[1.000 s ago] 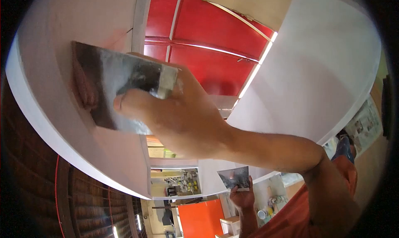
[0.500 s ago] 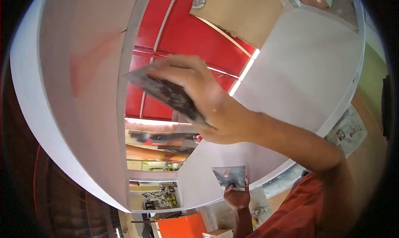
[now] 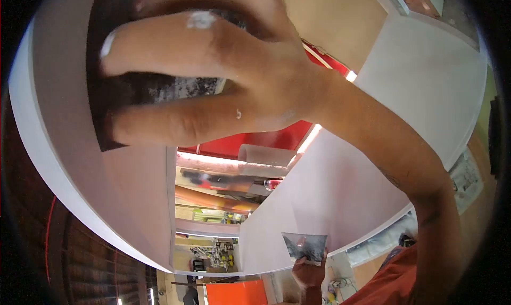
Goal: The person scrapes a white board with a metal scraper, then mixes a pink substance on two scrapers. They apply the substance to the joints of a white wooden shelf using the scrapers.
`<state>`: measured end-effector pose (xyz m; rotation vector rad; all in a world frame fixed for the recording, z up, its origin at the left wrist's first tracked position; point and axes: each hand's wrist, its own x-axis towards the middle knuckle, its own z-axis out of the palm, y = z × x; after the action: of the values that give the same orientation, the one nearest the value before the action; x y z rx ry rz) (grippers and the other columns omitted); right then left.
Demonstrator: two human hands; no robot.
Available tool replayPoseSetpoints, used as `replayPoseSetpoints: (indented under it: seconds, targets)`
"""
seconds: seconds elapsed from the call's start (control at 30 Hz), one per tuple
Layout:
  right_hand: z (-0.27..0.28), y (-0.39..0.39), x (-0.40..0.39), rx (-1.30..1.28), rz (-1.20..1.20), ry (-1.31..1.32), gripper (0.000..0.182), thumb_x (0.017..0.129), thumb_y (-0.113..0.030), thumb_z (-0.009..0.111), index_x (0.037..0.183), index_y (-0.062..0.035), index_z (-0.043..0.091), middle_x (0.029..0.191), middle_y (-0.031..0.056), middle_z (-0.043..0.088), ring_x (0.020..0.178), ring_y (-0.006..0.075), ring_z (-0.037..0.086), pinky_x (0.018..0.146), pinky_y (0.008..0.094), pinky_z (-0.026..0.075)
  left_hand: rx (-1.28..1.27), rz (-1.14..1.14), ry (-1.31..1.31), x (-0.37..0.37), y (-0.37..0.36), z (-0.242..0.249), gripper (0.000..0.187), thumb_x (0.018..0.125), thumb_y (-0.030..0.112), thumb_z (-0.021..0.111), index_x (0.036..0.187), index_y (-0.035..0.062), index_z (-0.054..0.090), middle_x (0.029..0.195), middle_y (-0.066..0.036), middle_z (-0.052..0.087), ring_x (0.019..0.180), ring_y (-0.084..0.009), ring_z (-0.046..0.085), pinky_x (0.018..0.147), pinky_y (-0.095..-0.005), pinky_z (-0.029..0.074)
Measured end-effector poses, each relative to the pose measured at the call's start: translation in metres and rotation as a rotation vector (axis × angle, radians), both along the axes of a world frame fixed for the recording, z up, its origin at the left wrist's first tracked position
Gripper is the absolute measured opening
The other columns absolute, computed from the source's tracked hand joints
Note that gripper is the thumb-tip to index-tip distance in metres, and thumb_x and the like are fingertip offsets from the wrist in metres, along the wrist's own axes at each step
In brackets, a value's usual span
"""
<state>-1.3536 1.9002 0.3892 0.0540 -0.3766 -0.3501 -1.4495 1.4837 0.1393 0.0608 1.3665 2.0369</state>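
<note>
My right hand point(image 3: 223, 65) is large across the upper left, fingers pointing left, with whitish smears on them. Its fingers spread over a dark flat blade point(image 3: 154, 89), whose far edge lies at the pinkish-white panel point(image 3: 69, 92); whether it touches is unclear. At the bottom centre my left hand point(image 3: 310, 275) holds a flat metal plate point(image 3: 306, 246), thumb on its face and fingers at its right edge. Greyish-white smears mark the plate.
A broad pale panel point(image 3: 426, 76) spans the right. Behind are red panels point(image 3: 255, 137), a tan board point(image 3: 340, 23) and a cluttered shelf point(image 3: 213, 254). An orange surface point(image 3: 237, 293) stands at the bottom. Dark roofing point(image 3: 80, 252) shows lower left.
My right hand and the blade have moved up and left, much closer to the camera and over the left panel. My left hand and its plate appear slightly lower and farther right.
</note>
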Motion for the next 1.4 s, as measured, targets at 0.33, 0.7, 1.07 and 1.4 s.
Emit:
replayPoseSetpoints:
  seconds: [0.33,0.7,1.07,1.4]
  targets:
    - [0.006,0.002,0.011,0.073,-0.055,-0.106,0.014,0.08,-0.031,0.068,0.093,-0.0337,0.066,0.112,-0.0113,0.056,0.107,0.0148,0.053,0.08,0.0344,0.05,0.081,0.009,-0.089,-0.011,-0.012,-0.017,0.054,0.078,0.01,0.056,0.131,0.0125,0.052,0.135,-0.004,0.055,0.13,-0.0303,0.049,0.107,-0.0557,0.039]
    - [-0.015,0.0,0.008,0.092,0.045,-0.157,0.009,0.083,-0.03,0.065,0.092,-0.031,0.067,0.104,-0.011,0.058,0.109,0.0139,0.052,0.077,0.0321,0.05,0.06,0.029,-0.016,-0.002,-0.011,-0.006,0.058,0.079,0.01,0.055,0.137,0.0122,0.049,0.139,-0.006,0.052,0.133,-0.0287,0.045,0.111,-0.057,0.032]
    - [0.012,-0.008,0.009,0.161,0.091,0.023,0.012,0.083,-0.037,0.068,0.082,-0.0258,0.067,0.097,-0.0144,0.058,0.102,0.0117,0.055,0.073,0.033,0.047,0.038,0.001,0.001,-0.004,-0.001,0.0,0.057,0.079,0.009,0.055,0.135,0.0121,0.051,0.136,-0.005,0.054,0.13,-0.0288,0.047,0.109,-0.0558,0.035]
    - [-0.024,0.035,-0.004,-0.035,-0.1,-0.284,0.035,0.08,-0.022,0.066,0.112,-0.035,0.07,0.121,-0.0075,0.058,0.114,0.0178,0.053,0.085,0.0334,0.051,0.068,0.004,0.099,-0.023,-0.002,-0.012,0.059,0.077,0.011,0.058,0.135,0.0111,0.051,0.135,-0.006,0.055,0.128,-0.0298,0.05,0.105,-0.0556,0.04]
